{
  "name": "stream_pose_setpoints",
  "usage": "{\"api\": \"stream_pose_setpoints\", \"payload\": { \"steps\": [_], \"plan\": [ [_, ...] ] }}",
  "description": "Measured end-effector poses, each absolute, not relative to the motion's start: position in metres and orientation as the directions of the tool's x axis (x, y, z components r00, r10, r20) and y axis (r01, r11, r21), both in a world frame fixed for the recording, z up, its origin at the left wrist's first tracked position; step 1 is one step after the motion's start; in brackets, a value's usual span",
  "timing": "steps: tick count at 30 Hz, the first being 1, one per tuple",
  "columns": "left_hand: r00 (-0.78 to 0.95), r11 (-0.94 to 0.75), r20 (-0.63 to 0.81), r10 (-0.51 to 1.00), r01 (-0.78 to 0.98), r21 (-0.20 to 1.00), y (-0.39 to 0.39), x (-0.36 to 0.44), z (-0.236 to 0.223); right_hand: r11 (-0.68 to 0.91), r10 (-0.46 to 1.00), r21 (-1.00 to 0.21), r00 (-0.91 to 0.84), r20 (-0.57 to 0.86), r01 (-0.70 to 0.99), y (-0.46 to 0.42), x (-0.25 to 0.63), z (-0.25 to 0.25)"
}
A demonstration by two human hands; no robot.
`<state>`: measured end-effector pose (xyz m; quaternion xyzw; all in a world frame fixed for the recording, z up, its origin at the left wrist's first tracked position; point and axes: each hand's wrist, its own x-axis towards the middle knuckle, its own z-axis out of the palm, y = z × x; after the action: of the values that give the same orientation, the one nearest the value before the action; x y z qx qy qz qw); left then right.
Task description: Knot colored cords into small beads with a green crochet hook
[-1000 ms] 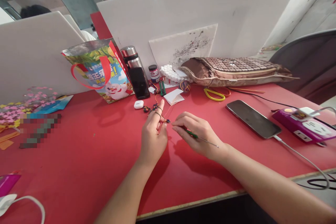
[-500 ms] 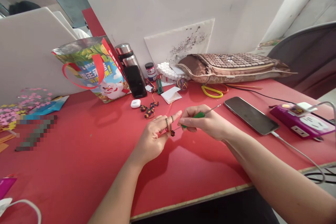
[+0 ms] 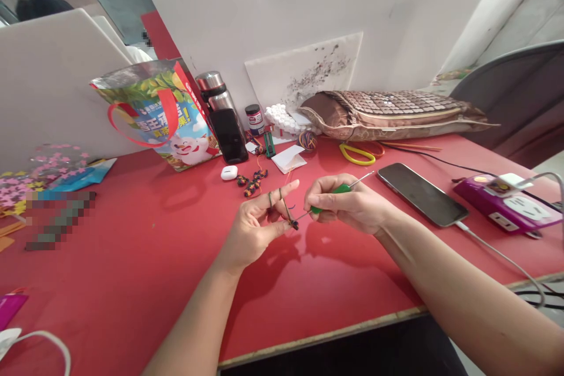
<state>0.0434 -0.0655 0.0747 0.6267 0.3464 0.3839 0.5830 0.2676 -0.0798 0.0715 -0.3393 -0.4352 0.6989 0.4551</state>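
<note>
A crochet hook (image 3: 341, 190) with a green handle is gripped in my right hand (image 3: 337, 202), its thin metal shaft reaching left. My left hand (image 3: 258, 226) pinches a small dark crocheted piece (image 3: 295, 224) between thumb and a finger, and the hook's tip meets that piece. Dark yarn (image 3: 286, 202) wraps around the raised index finger and runs down to the piece. Beyond my hands lie multicoloured crocheted pieces (image 3: 253, 182) and a ball of variegated yarn (image 3: 307, 140).
Farther back on the red table (image 3: 176, 288) stand a gift bag (image 3: 189, 129), a steel bottle (image 3: 215, 91) and a dark phone (image 3: 230, 135). A white earbud case (image 3: 229, 173) and yellow scissors (image 3: 358, 154) lie nearer. At right are a charging phone (image 3: 422, 192) and a purple power strip (image 3: 506, 205).
My left index finger has lifted away from the thumb, stretching the yarn into view. The crocheted piece and the hook have shifted slightly right.
</note>
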Motion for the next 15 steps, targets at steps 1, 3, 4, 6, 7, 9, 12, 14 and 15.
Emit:
{"api": "stream_pose_setpoints", "payload": {
  "steps": [1, 3, 4, 6, 7, 9, 12, 14, 15],
  "plan": [
    [0.451, -0.043, 0.06, 0.89, -0.049, 0.998, -0.065, 0.044, 0.073, -0.204, 0.929, -0.906, -0.364, -0.061, -0.37, -0.08, 0.267, 0.071],
    [0.436, 0.032, 0.026, 0.9, -0.126, 0.992, -0.066, 0.047, 0.07, -0.189, 0.928, -0.885, -0.371, -0.02, -0.425, -0.081, 0.263, 0.069],
    [0.429, 0.064, 0.011, 0.903, -0.161, 0.985, -0.066, 0.05, 0.068, -0.177, 0.931, -0.874, -0.365, 0.0, -0.452, -0.082, 0.261, 0.067],
    [0.384, 0.097, -0.004, 0.923, -0.223, 0.97, -0.067, 0.054, 0.067, -0.142, 0.947, -0.847, -0.32, 0.035, -0.512, -0.083, 0.254, 0.065],
    [0.349, 0.098, -0.003, 0.937, -0.256, 0.962, -0.068, 0.056, 0.067, -0.122, 0.957, -0.833, -0.285, 0.045, -0.54, -0.083, 0.251, 0.065],
    [0.281, 0.08, 0.01, 0.96, -0.307, 0.948, -0.069, 0.059, 0.068, -0.085, 0.976, -0.808, -0.212, 0.051, -0.582, -0.085, 0.244, 0.063],
    [0.245, 0.06, 0.024, 0.969, -0.329, 0.942, -0.07, 0.06, 0.07, -0.065, 0.984, -0.791, -0.171, 0.051, -0.608, -0.086, 0.235, 0.062],
    [0.259, 0.054, 0.033, 0.965, -0.321, 0.945, -0.07, 0.058, 0.07, -0.067, 0.983, -0.781, -0.175, 0.056, -0.622, -0.087, 0.233, 0.061],
    [0.263, 0.042, 0.046, 0.964, -0.319, 0.947, -0.07, 0.057, 0.07, -0.066, 0.983, -0.775, -0.174, 0.057, -0.629, -0.087, 0.232, 0.061]
  ]
}}
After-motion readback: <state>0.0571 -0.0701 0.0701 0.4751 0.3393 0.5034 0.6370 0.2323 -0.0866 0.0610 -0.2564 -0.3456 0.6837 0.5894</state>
